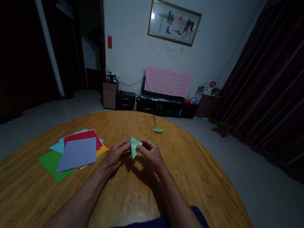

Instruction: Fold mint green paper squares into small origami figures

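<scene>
Between my two hands is a pale green piece of folded paper (134,146), a small triangle with its point downward, held just above the wooden table (187,191). My left hand (117,154) pinches its left edge between thumb and fingers. On the other side my right hand (151,152) grips the right corner, thumb in front and fingers behind. The backs of the fingers partly hide the paper's edges. Farther off on the tabletop lies a small green folded paper boat (158,130), touched by neither hand.
Left of my hands, loose sheets overlap: a lavender sheet (78,155), a red sheet (83,135), a green sheet (53,163), with light blue and yellow ones beneath. Beyond the round table's far edge stand a low black cabinet (158,107) and a pink cloth (168,82). Dark curtains (275,88) hang right.
</scene>
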Demonstrator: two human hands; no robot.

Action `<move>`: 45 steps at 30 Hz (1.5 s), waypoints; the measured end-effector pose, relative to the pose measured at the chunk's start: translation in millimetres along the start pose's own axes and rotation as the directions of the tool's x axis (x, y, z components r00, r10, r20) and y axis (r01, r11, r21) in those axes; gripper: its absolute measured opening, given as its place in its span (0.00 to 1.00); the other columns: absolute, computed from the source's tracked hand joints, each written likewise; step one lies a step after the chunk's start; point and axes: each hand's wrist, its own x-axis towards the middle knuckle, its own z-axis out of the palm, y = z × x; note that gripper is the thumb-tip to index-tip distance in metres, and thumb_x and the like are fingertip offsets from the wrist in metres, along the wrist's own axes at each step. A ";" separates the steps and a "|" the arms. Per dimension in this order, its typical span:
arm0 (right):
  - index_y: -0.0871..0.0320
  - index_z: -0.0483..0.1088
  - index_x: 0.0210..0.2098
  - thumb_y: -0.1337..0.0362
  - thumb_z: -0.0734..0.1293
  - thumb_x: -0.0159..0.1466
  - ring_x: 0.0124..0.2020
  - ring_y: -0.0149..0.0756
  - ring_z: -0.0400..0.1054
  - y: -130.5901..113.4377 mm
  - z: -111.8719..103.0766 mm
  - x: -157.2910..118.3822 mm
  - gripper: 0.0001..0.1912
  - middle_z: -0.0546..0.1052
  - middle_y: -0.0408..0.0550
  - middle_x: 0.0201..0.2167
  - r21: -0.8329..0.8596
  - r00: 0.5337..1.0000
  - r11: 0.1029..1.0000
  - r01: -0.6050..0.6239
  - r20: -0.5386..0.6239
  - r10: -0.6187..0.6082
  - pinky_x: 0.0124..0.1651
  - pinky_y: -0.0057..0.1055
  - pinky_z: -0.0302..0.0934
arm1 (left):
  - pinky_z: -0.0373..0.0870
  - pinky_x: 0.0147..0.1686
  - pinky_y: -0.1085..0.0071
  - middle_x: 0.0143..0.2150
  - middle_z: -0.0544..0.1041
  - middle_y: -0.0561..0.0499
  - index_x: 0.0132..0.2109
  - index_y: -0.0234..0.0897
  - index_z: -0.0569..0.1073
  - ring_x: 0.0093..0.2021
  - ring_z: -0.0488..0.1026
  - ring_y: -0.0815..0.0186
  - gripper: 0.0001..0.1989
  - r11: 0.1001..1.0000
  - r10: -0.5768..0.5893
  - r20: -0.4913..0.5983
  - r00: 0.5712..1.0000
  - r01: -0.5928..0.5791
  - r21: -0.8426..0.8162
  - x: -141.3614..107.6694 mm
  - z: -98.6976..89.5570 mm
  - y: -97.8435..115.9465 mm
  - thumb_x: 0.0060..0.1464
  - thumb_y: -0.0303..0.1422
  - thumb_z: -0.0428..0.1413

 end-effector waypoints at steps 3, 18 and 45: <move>0.57 0.74 0.30 0.62 0.73 0.46 0.29 0.32 0.66 4.6 -1.2 2.8 0.11 0.74 0.43 0.26 -0.025 0.999 0.999 0.046 -0.004 -0.047 0.35 0.30 0.61 | 0.69 0.35 0.71 0.37 0.79 0.48 0.40 0.36 0.77 0.35 0.75 0.66 0.15 1.000 -0.016 0.007 1.000 0.017 -0.012 0.6 -0.8 -2.1 0.45 0.37 0.64; 0.58 0.74 0.28 0.60 0.72 0.49 0.26 0.31 0.66 6.9 -3.7 -0.1 0.10 0.74 0.43 0.25 -0.067 0.999 0.997 0.033 -0.009 -0.034 0.29 0.27 0.61 | 0.72 0.22 0.71 0.29 0.78 0.49 0.47 0.32 0.75 0.23 0.73 0.67 0.24 0.997 -0.029 -0.103 0.994 0.036 0.075 -4.9 7.6 9.8 0.41 0.36 0.65; 0.61 0.72 0.29 0.61 0.71 0.47 0.19 0.27 0.63 23.4 -0.7 4.3 0.11 0.72 0.42 0.21 0.100 0.980 0.987 -0.126 -0.144 0.139 0.25 0.26 0.58 | 0.68 0.26 0.75 0.29 0.79 0.48 0.38 0.31 0.80 0.26 0.72 0.69 0.20 0.991 0.090 -0.200 0.976 -0.068 0.113 1.3 7.3 5.9 0.35 0.37 0.68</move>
